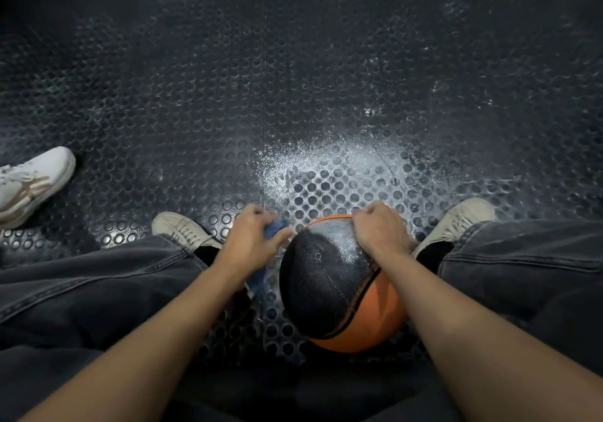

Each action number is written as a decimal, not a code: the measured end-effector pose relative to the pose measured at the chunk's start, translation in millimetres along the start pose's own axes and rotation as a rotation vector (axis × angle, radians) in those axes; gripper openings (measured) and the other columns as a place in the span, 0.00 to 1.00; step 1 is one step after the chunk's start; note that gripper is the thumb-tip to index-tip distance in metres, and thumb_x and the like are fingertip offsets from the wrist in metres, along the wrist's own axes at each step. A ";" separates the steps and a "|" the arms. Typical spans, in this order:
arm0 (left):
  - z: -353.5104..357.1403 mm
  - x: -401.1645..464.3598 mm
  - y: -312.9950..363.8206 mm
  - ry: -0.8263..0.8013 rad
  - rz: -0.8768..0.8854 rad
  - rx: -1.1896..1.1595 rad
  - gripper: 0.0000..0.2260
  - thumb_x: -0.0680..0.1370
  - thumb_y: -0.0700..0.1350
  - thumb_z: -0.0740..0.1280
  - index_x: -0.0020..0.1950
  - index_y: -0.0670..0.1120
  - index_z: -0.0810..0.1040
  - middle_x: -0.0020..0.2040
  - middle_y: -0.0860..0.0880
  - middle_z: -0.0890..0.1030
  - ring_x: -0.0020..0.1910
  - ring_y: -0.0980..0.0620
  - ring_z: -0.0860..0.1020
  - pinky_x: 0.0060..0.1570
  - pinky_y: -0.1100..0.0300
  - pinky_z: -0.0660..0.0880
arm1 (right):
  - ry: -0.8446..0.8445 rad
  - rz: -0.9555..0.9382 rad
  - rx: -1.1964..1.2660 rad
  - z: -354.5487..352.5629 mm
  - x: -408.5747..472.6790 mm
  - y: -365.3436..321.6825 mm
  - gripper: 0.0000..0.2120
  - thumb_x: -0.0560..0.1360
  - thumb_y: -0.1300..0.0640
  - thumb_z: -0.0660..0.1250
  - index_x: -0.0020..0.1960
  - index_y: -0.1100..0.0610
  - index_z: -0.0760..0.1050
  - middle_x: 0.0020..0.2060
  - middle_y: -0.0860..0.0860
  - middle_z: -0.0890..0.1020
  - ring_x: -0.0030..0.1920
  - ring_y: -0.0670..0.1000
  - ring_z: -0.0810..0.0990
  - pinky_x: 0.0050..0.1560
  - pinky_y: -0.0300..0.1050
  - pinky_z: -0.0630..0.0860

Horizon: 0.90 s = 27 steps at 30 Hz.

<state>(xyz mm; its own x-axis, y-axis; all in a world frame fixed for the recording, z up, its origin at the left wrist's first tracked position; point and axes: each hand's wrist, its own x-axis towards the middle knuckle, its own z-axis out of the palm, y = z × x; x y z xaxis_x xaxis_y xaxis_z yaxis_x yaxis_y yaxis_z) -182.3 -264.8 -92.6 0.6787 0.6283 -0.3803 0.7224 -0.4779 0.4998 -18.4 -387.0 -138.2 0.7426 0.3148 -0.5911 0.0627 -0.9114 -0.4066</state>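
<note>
Both forearms reach down from the bottom of the frame toward the basketball (329,284), which sits on the studded rubber floor (228,95) between my legs, right of centre in the lower half. My left hand (253,235) is clamped on a blue cloth (275,227), bunched just beside the ball's upper left shoulder, with a tail of it hanging down under my wrist. My right hand (380,229) sits on the far top of the ball, fingers curled; from this angle I cannot tell whether they grip the surface or only press on it. The hands are apart, one on each side of the crown.

The black panel facing me glistens with fine droplets, so I judge it slick there; the orange panels at lower right look drier. I expect the ball to be light for its bulk, firm and ready to spin away under a sideways wipe unless pinned. One hand cannot close round it, so a spread palm pressing down on top, on the drier side, seems the best hold. The cloth is limp and takes any pinch. A whitish spray patch (326,164) lies just beyond the ball, and that wet rubber could let it skid. Someone else's white sneaker (32,183) is at the left edge
</note>
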 end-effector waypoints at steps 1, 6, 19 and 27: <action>-5.8 0.5 0.7 -0.054 -0.052 -0.033 0.17 0.77 0.56 0.66 0.59 0.46 0.79 0.55 0.48 0.70 0.55 0.54 0.69 0.61 0.58 0.68 | 0.003 0.005 -0.001 0.4 -0.2 -0.3 0.11 0.78 0.49 0.57 0.54 0.51 0.74 0.56 0.51 0.78 0.52 0.55 0.76 0.70 0.68 0.58; -20.3 -10.3 20.8 -0.053 -0.002 -0.043 0.17 0.80 0.38 0.59 0.69 0.49 0.66 0.62 0.47 0.61 0.51 0.56 0.68 0.47 0.67 0.74 | 0.000 0.035 0.017 -3.6 3.2 2.9 0.15 0.80 0.43 0.59 0.58 0.52 0.73 0.57 0.50 0.78 0.52 0.55 0.75 0.71 0.67 0.59; 29.9 -51.3 25.9 -0.103 -0.005 -0.400 0.15 0.78 0.47 0.68 0.64 0.52 0.77 0.61 0.54 0.70 0.62 0.60 0.70 0.69 0.66 0.63 | 0.020 0.015 0.022 -3.1 0.7 3.6 0.14 0.80 0.44 0.58 0.58 0.51 0.73 0.56 0.51 0.77 0.49 0.53 0.74 0.70 0.65 0.60; 56.6 -53.2 17.6 0.113 0.115 -0.221 0.14 0.82 0.53 0.57 0.64 0.69 0.67 0.65 0.58 0.66 0.64 0.56 0.62 0.65 0.61 0.59 | -0.090 -0.349 0.087 -8.0 -10.2 2.0 0.07 0.79 0.49 0.66 0.55 0.40 0.74 0.55 0.43 0.78 0.44 0.43 0.75 0.66 0.64 0.70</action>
<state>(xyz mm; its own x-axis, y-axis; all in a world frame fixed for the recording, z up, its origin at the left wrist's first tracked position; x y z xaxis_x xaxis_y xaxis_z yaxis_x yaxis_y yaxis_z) -198.2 -341.4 -107.5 0.7267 0.6480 -0.2279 0.5865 -0.4125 0.6970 -20.5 -394.2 -127.4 0.6244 0.6287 -0.4636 0.2424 -0.7201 -0.6501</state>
